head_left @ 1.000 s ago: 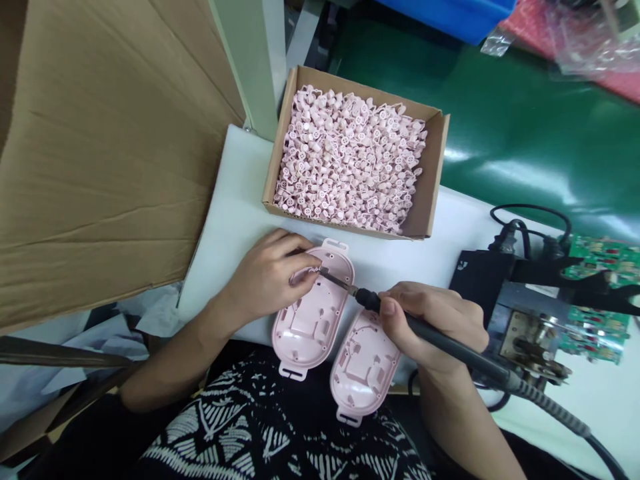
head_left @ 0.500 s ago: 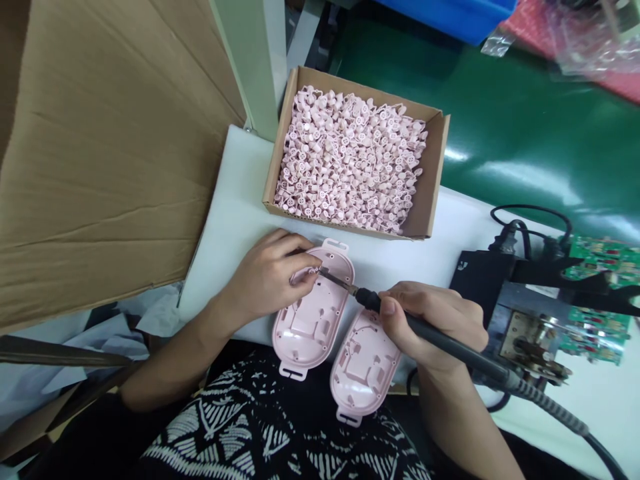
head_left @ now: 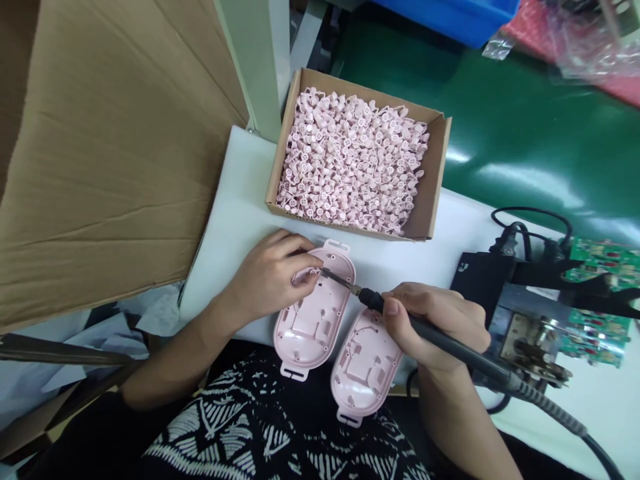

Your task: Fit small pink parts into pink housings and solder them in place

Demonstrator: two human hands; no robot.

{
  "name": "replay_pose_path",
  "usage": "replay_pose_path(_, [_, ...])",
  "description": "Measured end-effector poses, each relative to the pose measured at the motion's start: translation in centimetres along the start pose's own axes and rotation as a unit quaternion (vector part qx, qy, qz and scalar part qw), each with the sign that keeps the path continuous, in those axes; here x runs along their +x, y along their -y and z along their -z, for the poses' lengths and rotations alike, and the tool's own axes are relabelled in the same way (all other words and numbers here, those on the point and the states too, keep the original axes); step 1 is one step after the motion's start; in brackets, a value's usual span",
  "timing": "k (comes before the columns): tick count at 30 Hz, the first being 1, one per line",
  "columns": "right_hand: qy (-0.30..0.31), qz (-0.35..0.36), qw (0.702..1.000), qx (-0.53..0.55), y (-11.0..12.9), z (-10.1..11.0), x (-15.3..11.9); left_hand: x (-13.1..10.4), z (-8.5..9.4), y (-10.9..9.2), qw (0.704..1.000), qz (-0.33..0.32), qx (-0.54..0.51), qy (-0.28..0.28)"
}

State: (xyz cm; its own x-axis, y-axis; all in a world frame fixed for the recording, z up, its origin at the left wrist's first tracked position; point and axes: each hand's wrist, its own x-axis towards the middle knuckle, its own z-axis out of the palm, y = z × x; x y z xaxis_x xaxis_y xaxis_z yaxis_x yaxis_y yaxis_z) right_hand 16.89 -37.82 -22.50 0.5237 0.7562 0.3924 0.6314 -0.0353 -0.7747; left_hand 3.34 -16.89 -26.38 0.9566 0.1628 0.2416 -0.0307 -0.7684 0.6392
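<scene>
My right hand (head_left: pixel 440 323) is wrapped round the black handle of a soldering iron (head_left: pixel 425 330). Its metal tip reaches into a pink plastic shell (head_left: pixel 305 327), close to the fingertips of my left hand (head_left: pixel 273 277). Thumb and forefinger of that left hand pinch a small pink plastic part (head_left: pixel 315 271) inside the upper end of the shell; the fingers partly cover it. A second pink shell (head_left: pixel 365 373) lies to the right of the first, open side up, its upper end partly hidden by my right hand and the iron.
A cardboard box (head_left: pixel 437 180) full of small pink parts (head_left: pixel 353 160) stands behind the shells on the white table (head_left: pixel 240 193). To the right are a black soldering station (head_left: pixel 480 273) with a metal stand and green circuit boards (head_left: pixel 603 260). A large cardboard sheet (head_left: pixel 115 153) rises at left.
The view has shifted very slightly. Both hands, the soldering iron and the shells keep nearly the same positions relative to each other.
</scene>
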Motion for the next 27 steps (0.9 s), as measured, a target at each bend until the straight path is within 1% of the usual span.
replay_pose_path(7, [0.009, 0.002, 1.0, 0.005, 0.15, 0.09, 0.0, -0.07, -0.03, 0.03, 1.0, 0.001, -0.001, 0.0])
replay_pose_path(13, [-0.001, -0.003, 1.0, 0.0, -0.16, -0.03, -0.21, 0.01, -0.01, 0.01, 1.0, 0.002, -0.001, 0.001])
replay_pose_path(21, [0.006, -0.008, 1.0, 0.003, 0.06, 0.08, -0.26, 0.06, 0.08, -0.08, 1.0, 0.004, 0.002, 0.006])
replay_pose_path(27, [-0.001, -0.008, 1.0, -0.004, -0.11, 0.12, -0.14, -0.02, 0.09, -0.04, 1.0, -0.001, -0.002, 0.002])
